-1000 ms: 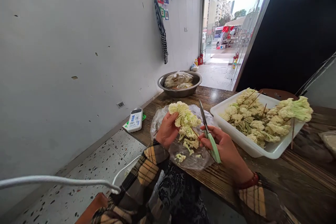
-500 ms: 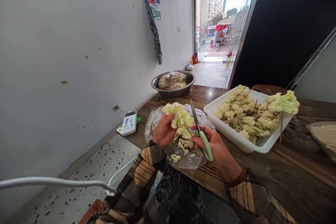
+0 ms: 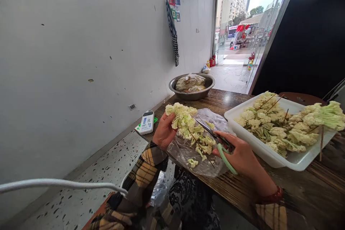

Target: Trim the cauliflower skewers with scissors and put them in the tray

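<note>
My left hand (image 3: 165, 130) is closed around a pale cauliflower piece (image 3: 184, 119), holding it up over the near edge of the table. A thin wooden skewer (image 3: 198, 142) slants down from the cauliflower. In my right hand (image 3: 239, 152) are scissors (image 3: 225, 151) with light green handles, their dark blades pointing up and left toward the cauliflower. Whether the blades touch it, I cannot tell. Under both hands lies a clear plastic bag (image 3: 212, 116) with small cut florets (image 3: 192, 163) on it.
On the right, a white plastic tub (image 3: 272, 161) holds many florets, some on skewers. A metal basin (image 3: 192, 95) with bagged food stands at the table's far end. A white boxy device (image 3: 147, 122) sits at the left corner, beside the wall. Loose skewers (image 3: 327, 176) lie at right.
My right hand has moved away from the cauliflower, and the scissors have swung from nearly upright to pointing left. The skewer now shows below the cauliflower. The view has turned left.
</note>
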The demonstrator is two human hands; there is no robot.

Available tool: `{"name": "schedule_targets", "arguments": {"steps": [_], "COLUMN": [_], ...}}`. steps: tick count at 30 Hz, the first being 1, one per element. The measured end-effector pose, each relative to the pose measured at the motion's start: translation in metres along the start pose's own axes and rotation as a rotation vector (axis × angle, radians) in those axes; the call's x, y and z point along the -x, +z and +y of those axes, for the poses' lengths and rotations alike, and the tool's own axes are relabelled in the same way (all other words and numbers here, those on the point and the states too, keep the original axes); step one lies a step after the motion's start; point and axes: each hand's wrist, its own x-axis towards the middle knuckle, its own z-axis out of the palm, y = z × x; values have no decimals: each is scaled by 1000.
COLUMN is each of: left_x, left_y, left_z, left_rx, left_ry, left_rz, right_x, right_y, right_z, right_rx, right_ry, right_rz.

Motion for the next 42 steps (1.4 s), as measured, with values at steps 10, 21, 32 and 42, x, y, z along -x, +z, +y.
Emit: {"name": "schedule_targets", "arguments": {"steps": [10,21,32,42], "left_x": [8,8,10,13], "left_y": [3,9,44,52], "left_z": [-4,-11,-39,-47], "left_rx": [-23,-21,-2,-120], "left_ry": [-39,-34,-137,-154], "left_rz": [8,8,-25,-13], "right_x": [0,-3,1,0], "right_y": [4,14,16,18], "right_z": [6,3,-15,-14], "right_rx": [32,-321,-1079,-832], "right_ry": [-104,277,415,355], "right_rz": [-55,-29,-105,173]}}
